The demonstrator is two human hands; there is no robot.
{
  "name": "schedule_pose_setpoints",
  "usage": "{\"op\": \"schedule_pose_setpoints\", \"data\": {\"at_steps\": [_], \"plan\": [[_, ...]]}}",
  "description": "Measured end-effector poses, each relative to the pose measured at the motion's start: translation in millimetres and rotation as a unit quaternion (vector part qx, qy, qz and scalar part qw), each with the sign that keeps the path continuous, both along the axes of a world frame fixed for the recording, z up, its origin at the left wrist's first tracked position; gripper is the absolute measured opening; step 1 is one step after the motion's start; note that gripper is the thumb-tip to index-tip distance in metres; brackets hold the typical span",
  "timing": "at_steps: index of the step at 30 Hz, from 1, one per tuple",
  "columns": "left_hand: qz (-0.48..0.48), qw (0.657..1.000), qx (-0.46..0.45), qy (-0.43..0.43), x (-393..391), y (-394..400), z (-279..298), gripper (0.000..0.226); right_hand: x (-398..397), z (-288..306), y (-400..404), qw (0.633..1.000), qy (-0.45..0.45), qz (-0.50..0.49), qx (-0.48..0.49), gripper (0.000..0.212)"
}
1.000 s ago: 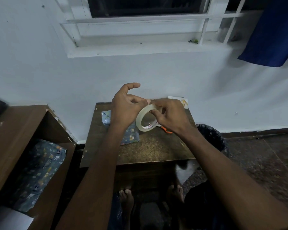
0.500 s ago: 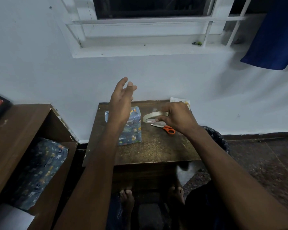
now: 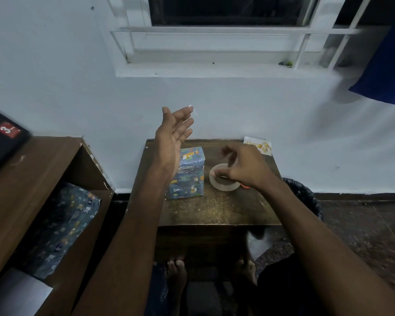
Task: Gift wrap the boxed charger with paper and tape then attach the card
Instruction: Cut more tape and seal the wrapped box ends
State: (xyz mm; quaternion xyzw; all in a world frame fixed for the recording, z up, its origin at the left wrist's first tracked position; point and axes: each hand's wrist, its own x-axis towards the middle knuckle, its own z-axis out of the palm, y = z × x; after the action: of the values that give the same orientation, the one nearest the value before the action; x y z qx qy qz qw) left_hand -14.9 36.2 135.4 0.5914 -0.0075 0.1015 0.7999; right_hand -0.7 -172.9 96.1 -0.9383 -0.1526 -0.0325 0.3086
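Note:
The boxed charger, wrapped in blue animal-print paper, stands upright on the small brown table. My left hand is raised above the box with straight fingers, and a short strip of clear tape sticks to a fingertip. To the right of the box, the tape roll lies flat on the table. My right hand hovers over the roll, blurred, its fingers lifted and spread and its thumb by the rim. The white card with yellow print lies at the table's far right corner against the wall.
An orange scissors handle peeks out under my right wrist. A brown shelf at the left holds spare wrapping paper. A black bin stands right of the table. My bare feet are under the table.
My right hand has put the tape roll down flat beside the box and loosened its hold. My left hand has risen and opened, with a tape strip on a fingertip.

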Motion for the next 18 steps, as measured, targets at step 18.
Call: {"op": "schedule_pose_setpoints", "data": {"at_steps": [18], "plan": [[0.134, 0.989, 0.067, 0.002, -51.5, 15.2, -12.7, 0.061, -2.4, -19.7, 50.5, 0.953, -0.077, 0.135, 0.261, 0.045]]}}
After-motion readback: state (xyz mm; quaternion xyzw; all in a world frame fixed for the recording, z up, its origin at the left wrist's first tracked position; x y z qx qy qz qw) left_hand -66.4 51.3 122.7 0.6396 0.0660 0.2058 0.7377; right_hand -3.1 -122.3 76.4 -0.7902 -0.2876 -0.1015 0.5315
